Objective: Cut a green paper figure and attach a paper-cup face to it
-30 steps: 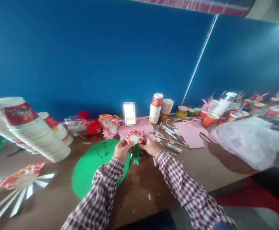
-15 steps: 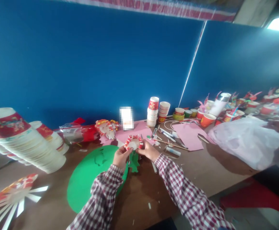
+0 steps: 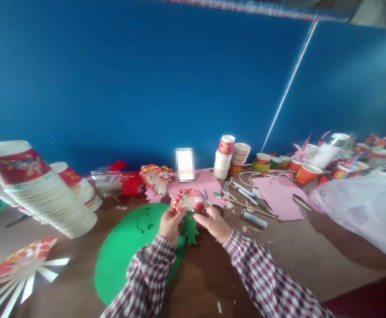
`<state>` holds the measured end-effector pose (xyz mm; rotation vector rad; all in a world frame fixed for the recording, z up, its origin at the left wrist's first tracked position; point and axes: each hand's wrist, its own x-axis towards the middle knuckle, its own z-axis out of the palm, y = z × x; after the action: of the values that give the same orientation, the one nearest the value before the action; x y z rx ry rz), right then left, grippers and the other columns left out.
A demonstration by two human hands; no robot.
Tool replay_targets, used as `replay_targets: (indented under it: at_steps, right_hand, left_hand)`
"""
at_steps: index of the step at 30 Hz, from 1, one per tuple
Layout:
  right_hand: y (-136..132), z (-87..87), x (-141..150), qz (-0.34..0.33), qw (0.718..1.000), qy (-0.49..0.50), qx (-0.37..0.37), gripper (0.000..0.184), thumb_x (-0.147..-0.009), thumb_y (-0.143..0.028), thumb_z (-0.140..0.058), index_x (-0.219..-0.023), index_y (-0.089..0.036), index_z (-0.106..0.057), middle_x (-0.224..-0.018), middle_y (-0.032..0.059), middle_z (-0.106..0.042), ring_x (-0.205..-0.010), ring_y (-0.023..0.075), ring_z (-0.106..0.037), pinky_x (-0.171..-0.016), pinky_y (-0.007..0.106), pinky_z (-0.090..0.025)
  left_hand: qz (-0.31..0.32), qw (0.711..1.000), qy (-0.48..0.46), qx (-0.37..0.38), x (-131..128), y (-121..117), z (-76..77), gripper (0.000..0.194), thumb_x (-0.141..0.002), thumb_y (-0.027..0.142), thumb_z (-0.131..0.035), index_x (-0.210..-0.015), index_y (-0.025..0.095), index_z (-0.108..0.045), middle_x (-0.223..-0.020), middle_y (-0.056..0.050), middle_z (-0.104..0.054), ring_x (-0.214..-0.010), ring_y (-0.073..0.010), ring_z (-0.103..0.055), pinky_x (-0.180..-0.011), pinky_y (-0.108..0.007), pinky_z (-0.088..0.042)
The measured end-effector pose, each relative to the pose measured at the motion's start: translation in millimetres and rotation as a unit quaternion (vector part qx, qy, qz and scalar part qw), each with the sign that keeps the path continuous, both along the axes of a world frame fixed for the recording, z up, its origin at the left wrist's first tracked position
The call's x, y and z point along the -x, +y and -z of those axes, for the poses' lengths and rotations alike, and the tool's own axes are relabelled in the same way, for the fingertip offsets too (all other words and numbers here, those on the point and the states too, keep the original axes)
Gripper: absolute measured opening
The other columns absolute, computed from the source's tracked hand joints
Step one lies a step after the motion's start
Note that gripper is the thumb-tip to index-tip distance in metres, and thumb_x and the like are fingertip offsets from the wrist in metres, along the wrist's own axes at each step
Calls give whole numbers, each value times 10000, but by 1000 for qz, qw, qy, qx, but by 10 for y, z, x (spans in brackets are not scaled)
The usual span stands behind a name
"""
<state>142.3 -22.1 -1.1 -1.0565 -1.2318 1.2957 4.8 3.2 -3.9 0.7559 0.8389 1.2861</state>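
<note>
Red-and-white paper ring: held up above the brown table, between your two hands, pale centre toward you. Your left hand pinches its lower left edge between thumb and fingers. Your right hand is at its lower right edge, thumb and fingers bent toward it; cannot tell whether they grip. Jagged green cutout: just below the ring, between your hands; attachment unclear.

Scissors lie just beyond your right hand, blades partly visible. Large round green sheet lies flat, partly under your left forearm. Behind the ring: pink paper, a curled red-and-yellow piece and two upright cup stacks. To the right: a white tube, a second pink sheet and a translucent plastic bag. Far left: large paper-cup stacks, above a cut cup with splayed white strips.
</note>
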Motion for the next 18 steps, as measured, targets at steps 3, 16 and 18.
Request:
replay_targets:
  at_steps: [3, 16, 18]
  right_hand:
    - [-2, 17, 25, 13, 1000, -18, -15, 112, -752, -261, -580, -824, -189, -532, -699, -19, -546, -650, 133, -533, -589, 238, -430]
    - [0, -36, -8, 67, 993, -91, -39, 175, -728, -263, -542, -606, -193, -438, -547, -54, -396, -498, 94, -366, -476, 212, -309]
    - [2, -33, -13, 69, 993, -92, -40, 184, -721, -261, -547, -593, -192, -434, -538, -57, -387, -493, 92, -362, -477, 213, -304]
  left_hand:
    - [3, 1000, -2, 0, -17, -15, 26, 392, -510, 295, -831, -826, 136, -662, -757, -39, -703, -630, -131, -639, -616, -229, -491]
    - [28, 999, -15, 6, -60, -59, 88, 413, -496, 264, -835, -846, 131, -661, -742, -46, -707, -704, -179, -667, -668, -273, -523]
    - [30, 999, -15, 8, -57, -62, 95, 407, -497, 255, -835, -845, 130, -664, -744, -45, -708, -683, -168, -663, -662, -264, -521]
